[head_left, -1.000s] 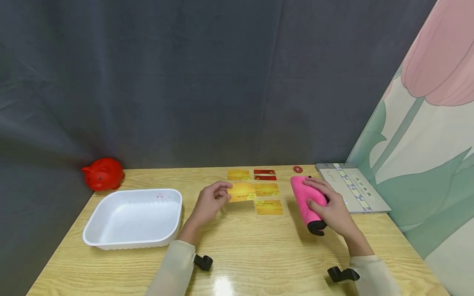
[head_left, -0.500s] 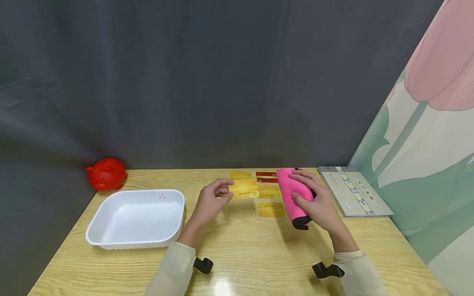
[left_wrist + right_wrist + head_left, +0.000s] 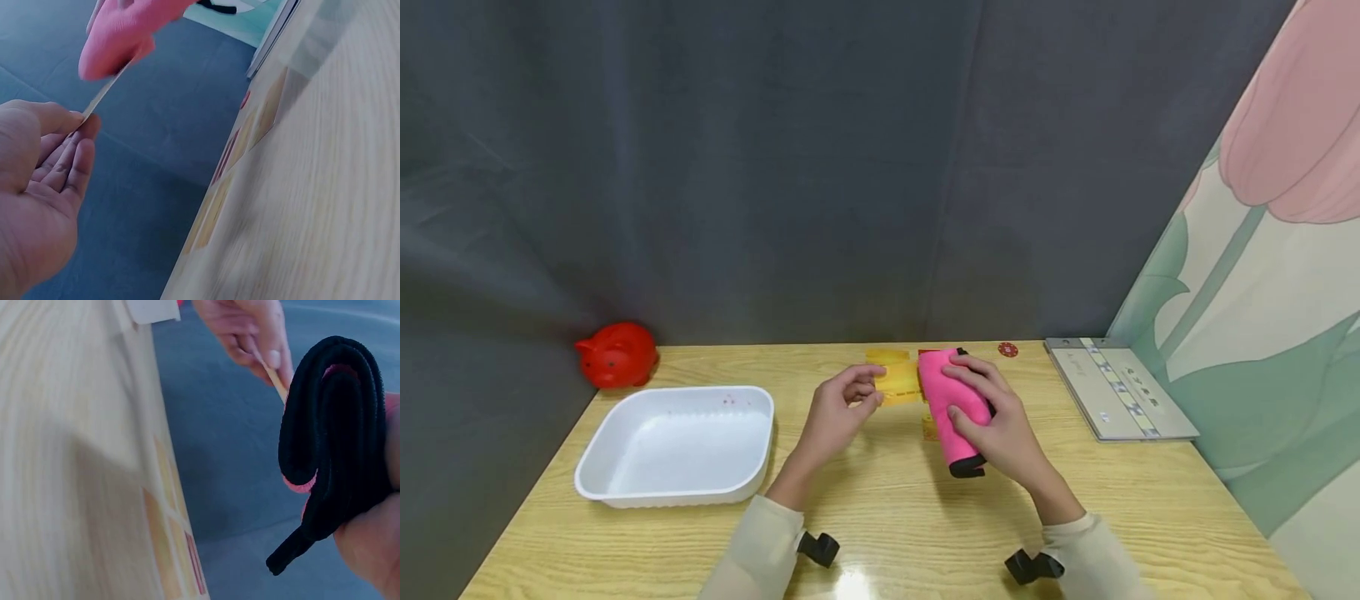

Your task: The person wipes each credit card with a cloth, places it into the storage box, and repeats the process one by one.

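Observation:
My left hand (image 3: pixel 842 404) pinches a yellow card (image 3: pixel 897 383) by its left edge, thumb against the fingers, above the table. A folded pink cloth (image 3: pixel 946 408) with black trim is gripped in my right hand (image 3: pixel 1000 421). In the head view the cloth overlaps the card's right end. The left wrist view has the card (image 3: pixel 103 97) edge-on, its far end right at the pink cloth (image 3: pixel 122 40). Seen from the right wrist, the cloth's black edging (image 3: pixel 350 437) is folded in layers. More yellow cards lie below, one (image 3: pixel 887 356) behind and another (image 3: pixel 929 428) mostly hidden by the cloth.
A white plastic tray (image 3: pixel 762 454) stands on the left, with a red piggy bank (image 3: pixel 617 356) behind it. At the back right lie a red chip (image 3: pixel 1007 350) and a grey-white folder (image 3: pixel 1120 387). A dark curtain (image 3: pixel 850 167) hangs behind the table.
My right hand has carried the pink cloth leftward from near the folder to the yellow card, covering the red card and others. My left hand has shifted slightly right, keeping its pinch.

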Motion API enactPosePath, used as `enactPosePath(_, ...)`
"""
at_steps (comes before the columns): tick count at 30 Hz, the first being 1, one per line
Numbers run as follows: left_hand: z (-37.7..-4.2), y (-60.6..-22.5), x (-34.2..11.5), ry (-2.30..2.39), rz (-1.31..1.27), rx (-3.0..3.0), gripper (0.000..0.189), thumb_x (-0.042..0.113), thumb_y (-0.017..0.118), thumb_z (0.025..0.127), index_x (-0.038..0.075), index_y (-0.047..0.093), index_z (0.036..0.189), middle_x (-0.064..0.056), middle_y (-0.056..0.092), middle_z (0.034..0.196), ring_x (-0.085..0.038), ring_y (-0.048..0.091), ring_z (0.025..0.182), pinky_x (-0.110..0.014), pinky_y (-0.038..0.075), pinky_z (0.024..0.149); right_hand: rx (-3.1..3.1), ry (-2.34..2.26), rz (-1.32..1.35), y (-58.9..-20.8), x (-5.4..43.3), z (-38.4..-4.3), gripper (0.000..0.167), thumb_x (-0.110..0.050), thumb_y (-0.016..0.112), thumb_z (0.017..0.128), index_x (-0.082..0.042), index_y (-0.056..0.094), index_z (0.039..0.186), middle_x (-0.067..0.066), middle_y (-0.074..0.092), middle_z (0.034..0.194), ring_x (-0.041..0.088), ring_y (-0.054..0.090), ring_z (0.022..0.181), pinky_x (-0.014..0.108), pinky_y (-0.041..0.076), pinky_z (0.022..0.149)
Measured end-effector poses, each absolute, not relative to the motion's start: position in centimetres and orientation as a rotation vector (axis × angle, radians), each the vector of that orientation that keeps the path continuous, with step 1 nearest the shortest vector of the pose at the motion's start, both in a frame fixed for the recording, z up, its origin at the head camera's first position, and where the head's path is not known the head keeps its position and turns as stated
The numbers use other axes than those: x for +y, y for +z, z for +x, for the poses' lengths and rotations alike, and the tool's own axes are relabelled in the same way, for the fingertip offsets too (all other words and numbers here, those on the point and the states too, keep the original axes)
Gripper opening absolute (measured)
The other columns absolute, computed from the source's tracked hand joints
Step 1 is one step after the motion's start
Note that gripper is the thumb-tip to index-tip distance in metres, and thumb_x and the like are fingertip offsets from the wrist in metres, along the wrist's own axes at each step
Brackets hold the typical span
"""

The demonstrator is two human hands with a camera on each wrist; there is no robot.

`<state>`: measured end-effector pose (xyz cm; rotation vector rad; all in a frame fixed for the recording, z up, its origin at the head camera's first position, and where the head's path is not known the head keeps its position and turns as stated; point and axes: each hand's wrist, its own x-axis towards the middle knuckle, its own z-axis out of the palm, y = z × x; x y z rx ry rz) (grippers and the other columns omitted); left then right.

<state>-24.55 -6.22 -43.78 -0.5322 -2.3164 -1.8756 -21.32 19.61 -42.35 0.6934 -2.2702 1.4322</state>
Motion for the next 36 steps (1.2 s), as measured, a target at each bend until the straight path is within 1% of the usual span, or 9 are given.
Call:
enactPosePath(6,-24.2,-43.8,-5.5,-1.897,-0.53,-2.248,0.031,0.003,0.072,0.095,0.006,0.07,0.126,-0.018,0.075,0.113,-0.015,0.071,0.094,-0.022,0.057,0.086,-2.297,1.404,0.716,-43.1,18.4,-21.2,0.052,0.005,0.075,0.087,-0.015,0.068,0.135,0.007,0.054,0.149,0.008,0.049,0.135,0.012,0.051,0.093)
enactPosePath(11,-23.9,-43.9,-5.1,-1.915,-0.534,-2.223,0.032,0.005,0.072,0.095,0.011,0.07,0.127,-0.018,0.071,0.118,-0.019,0.072,0.099,-0.028,0.058,0.092,-2.308,1.384,0.748,-43.3,17.6,-21.0,0.053,0.003,0.076,0.087,-0.016,0.068,0.135,0.007,0.054,0.149,0.018,0.05,0.136,0.015,0.051,0.094)
enactPosePath(13,-23.9,-43.9,-5.0,-1.914,-0.531,-2.22,0.032,0.006,0.072,0.096,0.014,0.07,0.127,-0.015,0.071,0.117,-0.019,0.072,0.1,-0.03,0.058,0.094,-2.307,1.373,0.756,-43.3,17.4,-20.9,0.053,0.003,0.076,0.086,-0.016,0.068,0.135,0.006,0.054,0.148,0.019,0.051,0.135,0.016,0.052,0.094)
enactPosePath(15,-23.8,-43.9,-4.9,-1.911,-0.528,-2.222,0.033,0.007,0.072,0.096,0.016,0.07,0.128,-0.016,0.07,0.116,-0.019,0.072,0.101,-0.031,0.058,0.095,-2.307,1.364,0.756,-43.3,17.2,-20.8,0.054,0.003,0.076,0.086,-0.017,0.068,0.135,0.005,0.055,0.148,0.018,0.051,0.135,0.017,0.052,0.094)
enactPosePath(17,-23.8,-43.9,-4.9,-1.907,-0.524,-2.225,0.034,0.007,0.072,0.096,0.017,0.07,0.129,-0.013,0.07,0.116,-0.018,0.072,0.101,-0.032,0.058,0.096,-2.31,1.359,0.754,-43.3,17.1,-20.7,0.054,0.004,0.076,0.085,-0.017,0.068,0.134,0.005,0.055,0.147,0.019,0.052,0.135,0.018,0.052,0.094)
enactPosePath(25,-23.7,-43.9,-4.7,-1.88,-0.53,-2.231,0.034,0.004,0.072,0.095,0.016,0.071,0.127,-0.009,0.072,0.116,-0.018,0.072,0.098,-0.033,0.058,0.097,-2.366,1.343,0.676,-43.1,17.7,-20.9,0.053,0.001,0.077,0.086,-0.017,0.068,0.136,0.006,0.054,0.149,0.028,0.054,0.133,0.017,0.052,0.092)
enactPosePath(30,-23.7,-43.8,-4.9,-1.86,-0.572,-2.251,0.033,0.005,0.072,0.095,0.016,0.072,0.126,-0.006,0.076,0.113,-0.016,0.071,0.097,-0.034,0.058,0.098,-2.366,1.327,0.585,-43.1,19.3,-21.7,0.053,0.003,0.077,0.086,-0.016,0.068,0.135,0.006,0.054,0.149,0.023,0.054,0.132,0.009,0.047,0.094)
enactPosePath(33,-23.8,-43.7,-5.3,-1.852,-0.571,-2.26,0.033,0.006,0.073,0.095,0.017,0.072,0.126,-0.005,0.077,0.11,-0.016,0.071,0.096,-0.033,0.058,0.096,-2.354,1.344,0.541,-43.1,20.4,-22.1,0.052,0.001,0.076,0.088,-0.016,0.068,0.136,0.007,0.053,0.15,0.014,0.054,0.129,0.008,0.048,0.091)
enactPosePath(36,-23.9,-43.6,-5.7,-1.861,-0.542,-2.254,0.032,0.006,0.074,0.095,0.016,0.073,0.125,-0.006,0.077,0.114,-0.017,0.072,0.096,-0.03,0.059,0.093,-2.339,1.361,0.505,-42.9,21.3,-22.3,0.05,-0.001,0.076,0.09,-0.016,0.067,0.137,0.007,0.052,0.151,0.004,0.051,0.127,0.008,0.048,0.091)
